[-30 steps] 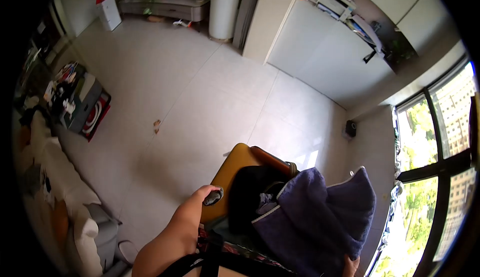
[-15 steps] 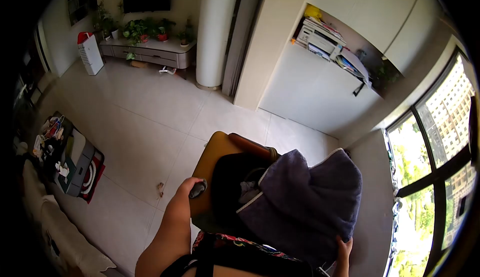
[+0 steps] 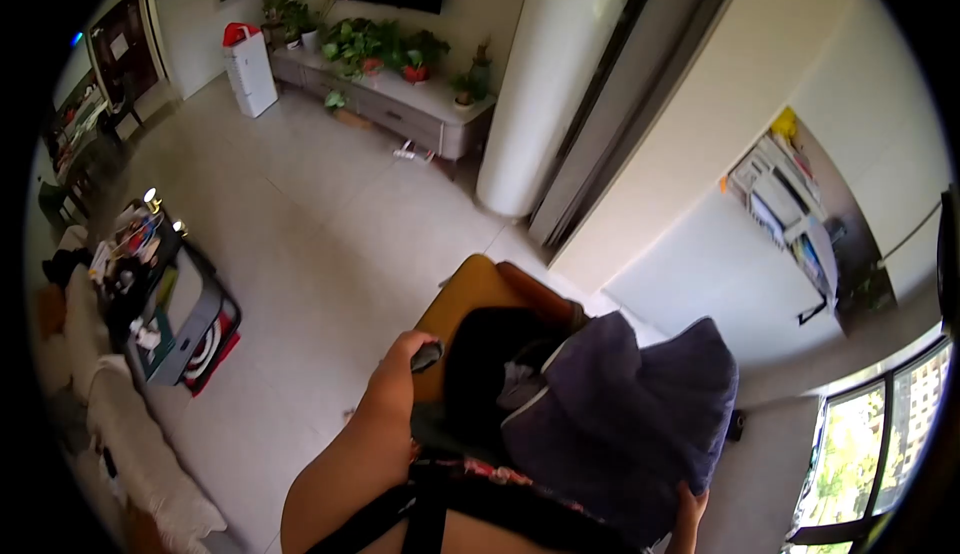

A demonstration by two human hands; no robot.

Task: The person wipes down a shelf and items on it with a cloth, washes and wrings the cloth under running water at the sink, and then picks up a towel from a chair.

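My left hand is closed around a small dark grey bundle, beside the yellow-brown chair seat. Low on the right, my right hand grips the lower edge of a large purple-grey cloth with pale trim. The cloth spreads over the right part of the chair and hides much of it. Between the cloth and the seat lies a black fabric item, with a small grey crumpled piece on it. Most of my right hand's fingers are hidden by the cloth.
A low cabinet with potted plants stands ahead, near a white column. At the left are a loaded grey table and a sofa with a pale cover. A printer sits in a wall niche at the right.
The view has turned left and tilted, so the low cabinet and column show more fully and the window less. Both hands keep their hold; the cloth stays over the chair.
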